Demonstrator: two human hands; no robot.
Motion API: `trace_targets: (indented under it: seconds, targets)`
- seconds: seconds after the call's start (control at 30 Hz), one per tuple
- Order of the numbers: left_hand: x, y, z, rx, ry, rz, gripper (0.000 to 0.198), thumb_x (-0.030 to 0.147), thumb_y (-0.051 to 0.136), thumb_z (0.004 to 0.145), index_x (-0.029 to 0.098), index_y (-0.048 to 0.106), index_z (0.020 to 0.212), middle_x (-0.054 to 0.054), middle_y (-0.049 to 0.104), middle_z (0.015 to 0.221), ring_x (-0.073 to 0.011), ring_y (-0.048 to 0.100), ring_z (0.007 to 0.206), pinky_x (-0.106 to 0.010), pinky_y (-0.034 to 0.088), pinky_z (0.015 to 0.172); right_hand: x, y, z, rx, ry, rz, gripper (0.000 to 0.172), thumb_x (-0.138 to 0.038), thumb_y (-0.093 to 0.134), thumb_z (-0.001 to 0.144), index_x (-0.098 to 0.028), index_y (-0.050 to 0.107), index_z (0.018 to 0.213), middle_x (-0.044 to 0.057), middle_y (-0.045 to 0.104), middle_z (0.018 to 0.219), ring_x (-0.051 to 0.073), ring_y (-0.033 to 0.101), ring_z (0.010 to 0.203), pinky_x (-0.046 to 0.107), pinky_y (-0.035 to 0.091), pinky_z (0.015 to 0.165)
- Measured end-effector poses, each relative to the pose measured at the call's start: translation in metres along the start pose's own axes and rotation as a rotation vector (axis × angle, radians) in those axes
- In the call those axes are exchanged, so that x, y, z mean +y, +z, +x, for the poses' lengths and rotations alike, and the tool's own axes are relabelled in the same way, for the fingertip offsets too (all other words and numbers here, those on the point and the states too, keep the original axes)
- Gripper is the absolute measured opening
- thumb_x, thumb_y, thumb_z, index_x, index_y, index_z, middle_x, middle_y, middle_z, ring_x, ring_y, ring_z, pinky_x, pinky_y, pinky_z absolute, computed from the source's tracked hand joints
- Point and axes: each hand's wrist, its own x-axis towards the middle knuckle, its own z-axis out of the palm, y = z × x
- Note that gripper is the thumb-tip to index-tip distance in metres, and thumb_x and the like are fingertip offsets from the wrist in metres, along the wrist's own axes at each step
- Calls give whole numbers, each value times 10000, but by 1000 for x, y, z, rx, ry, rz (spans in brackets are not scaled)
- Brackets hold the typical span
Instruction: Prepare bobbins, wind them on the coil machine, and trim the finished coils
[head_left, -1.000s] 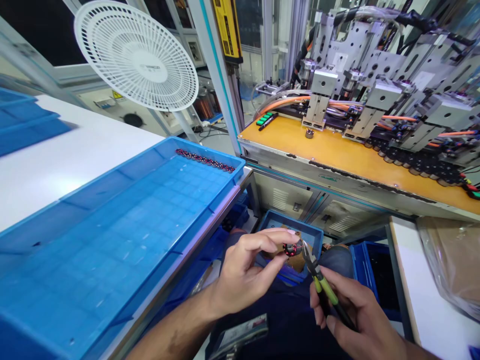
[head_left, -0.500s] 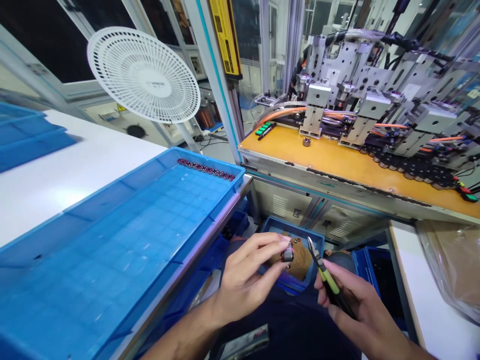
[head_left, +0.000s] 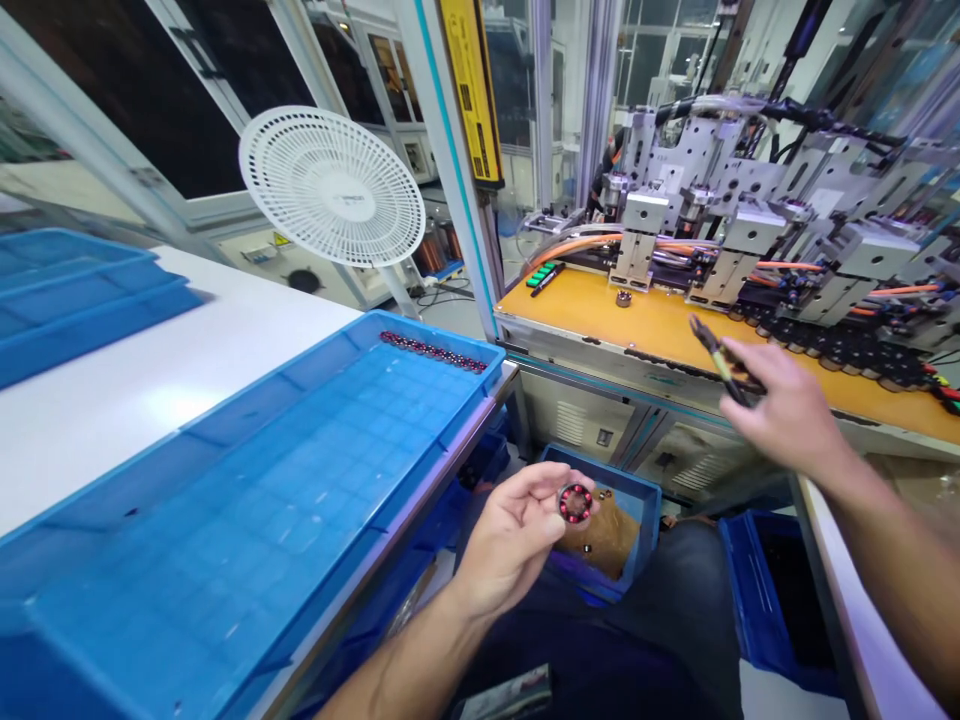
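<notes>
My left hand (head_left: 517, 530) pinches a small ring-shaped part (head_left: 576, 504) with red segments, its round face turned toward the camera. Below and behind it is a blue bin (head_left: 651, 520) holding brown material (head_left: 619, 530) and a few small parts. My right hand (head_left: 780, 400) is wrapped round green-and-black cutters (head_left: 720, 362), raised over the front edge of the orange machine table (head_left: 667, 330). A large blue tray (head_left: 247, 500) lies to the left, with a row of similar red-and-dark parts (head_left: 433, 352) along its far end.
A white fan (head_left: 334, 190) stands behind the tray. Metal machine units (head_left: 754, 228) and a row of dark round parts (head_left: 840, 350) occupy the orange table. Stacked blue trays (head_left: 82, 290) sit at the far left, and another blue bin (head_left: 750, 590) is at the lower right.
My right hand has moved up and away with the cutters, toward the orange table. My left hand has turned the ring-shaped part face-on. The camera view has shifted slightly.
</notes>
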Motion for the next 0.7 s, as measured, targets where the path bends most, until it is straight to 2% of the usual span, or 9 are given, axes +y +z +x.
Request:
trace_targets:
  seconds: [0.1, 0.2, 0.33, 0.47, 0.6, 0.7]
  targets:
    - [0, 0, -2, 18, -84, -66, 260, 273, 818, 737, 267, 756, 990, -54, 777, 1012, -163, 747, 860, -220, 595, 739, 37, 14, 57, -89, 140, -240, 574, -247, 640, 738, -100, 612, 1293, 166, 667, 1141, 292, 620, 1023, 378, 461, 922]
    - [1, -3, -5, 42, -101, -71, 272, 275, 819, 734, 250, 761, 999, -77, 774, 1039, -170, 746, 859, -227, 593, 741, 56, 31, 85, -147, 162, -280, 542, -347, 587, 815, -70, 618, 1280, 199, 663, 1173, 275, 611, 1047, 348, 426, 905]
    - [3, -7, -6, 86, -112, -30, 285, 269, 808, 745, 228, 766, 1024, -103, 754, 1108, -171, 740, 851, -235, 591, 739, 66, 46, 93, -159, 164, -287, 546, -431, 492, 891, -51, 627, 1259, 214, 638, 1237, 261, 590, 1086, 333, 408, 898]
    - [7, -9, -7, 161, -184, 39, 348, 271, 811, 738, 201, 757, 1074, -131, 731, 1164, -172, 722, 858, -248, 573, 747, 71, 51, 94, -166, 160, -298, 504, -424, 513, 895, -65, 651, 1220, 187, 640, 1259, 249, 586, 1097, 318, 404, 912]
    - [6, -14, -19, 226, -368, 79, 466, 233, 895, 610, 166, 764, 1052, -121, 759, 1065, -139, 706, 784, -223, 542, 758, 73, 52, 95, -158, 152, -309, 501, -449, 509, 903, -74, 666, 1197, 178, 648, 1263, 266, 593, 1108, 329, 421, 897]
    - [8, -21, -34, 314, -439, 51, 516, 192, 940, 499, 174, 777, 988, -99, 767, 1019, -131, 703, 747, -232, 544, 752, 85, 55, 98, -134, 174, -319, 486, -455, 542, 882, -83, 689, 1159, 196, 652, 1253, 308, 603, 1091, 377, 438, 862]
